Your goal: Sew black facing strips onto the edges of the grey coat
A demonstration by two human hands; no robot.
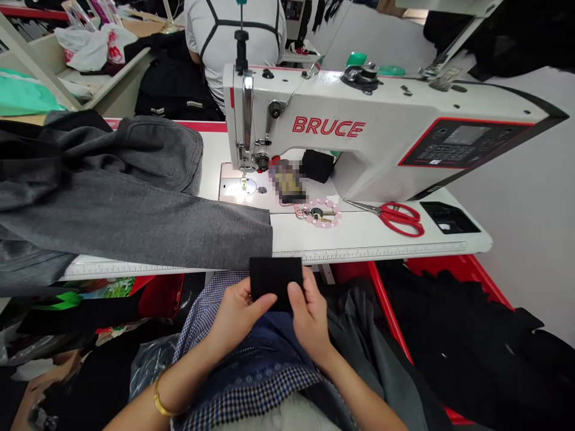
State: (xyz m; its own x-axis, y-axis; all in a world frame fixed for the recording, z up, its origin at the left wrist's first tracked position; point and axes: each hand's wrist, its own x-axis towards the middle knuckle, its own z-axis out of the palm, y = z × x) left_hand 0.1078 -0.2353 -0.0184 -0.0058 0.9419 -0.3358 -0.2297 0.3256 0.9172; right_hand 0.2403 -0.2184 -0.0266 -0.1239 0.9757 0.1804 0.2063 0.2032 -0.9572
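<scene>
Between both hands, over my lap at the table's front edge, is a flat black piece of fabric [275, 276]. My left hand [240, 308] pinches its left side, thumb on top. On its right side my right hand [309, 308] grips it the same way; the fingers beneath are partly hidden. Just beyond it lies a grey garment [193, 230], one straight end reaching the middle of the table and the rest heaped to the left. Behind that stands a white sewing machine [323, 120], its needle area [244, 182] lit.
Red-handled scissors [399, 216], keys on a pink beaded ring [318, 213] and a folded black piece [317, 166] lie on the white table [359, 236]. A red bin [489, 281] of black fabric stands low at right. Another person [242, 36] sits beyond the machine.
</scene>
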